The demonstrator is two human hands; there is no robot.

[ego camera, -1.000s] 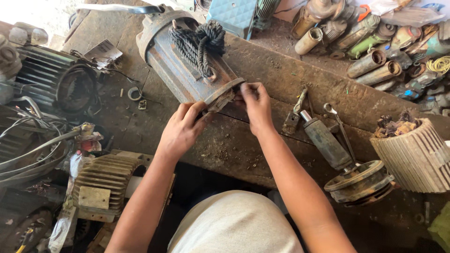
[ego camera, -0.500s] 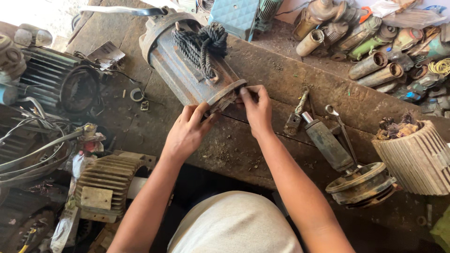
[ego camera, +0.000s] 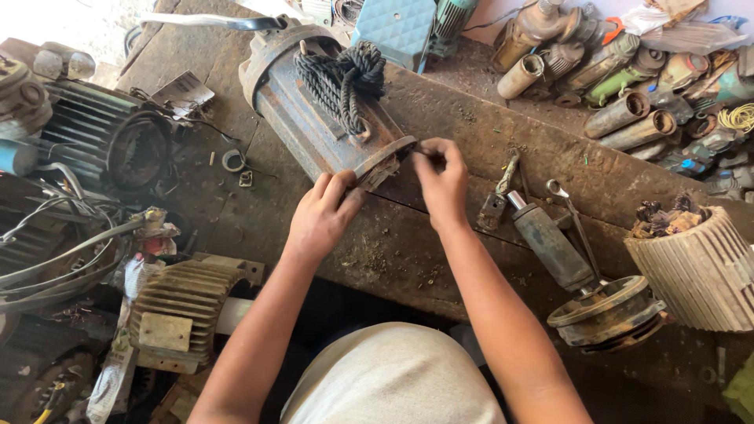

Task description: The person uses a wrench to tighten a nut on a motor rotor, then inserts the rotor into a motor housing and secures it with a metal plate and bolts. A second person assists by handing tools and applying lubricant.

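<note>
A rusty electric motor housing (ego camera: pixel 302 110) lies on its side on the worn wooden bench (ego camera: pixel 471 141), with a dark knotted rope (ego camera: pixel 342 78) on top of it. My left hand (ego camera: pixel 318 216) rests against the near rim of the housing, fingers bent on its edge. My right hand (ego camera: pixel 441 180) is at the right side of the same rim, fingers pinched on a small thin tool or bolt (ego camera: pixel 420 149) at the flange; what it is cannot be made out.
A grey cylindrical tool (ego camera: pixel 550 243), a wrench (ego camera: pixel 569 208) and a round end cover (ego camera: pixel 609 310) lie right of my hands. A ribbed stator (ego camera: pixel 695 267) stands far right. Finned motor bodies (ego camera: pixel 188 302) and cables sit left; several old motors line the back.
The view has shifted slightly. My left hand has slid a little along the housing rim; my right hand stays at the flange.
</note>
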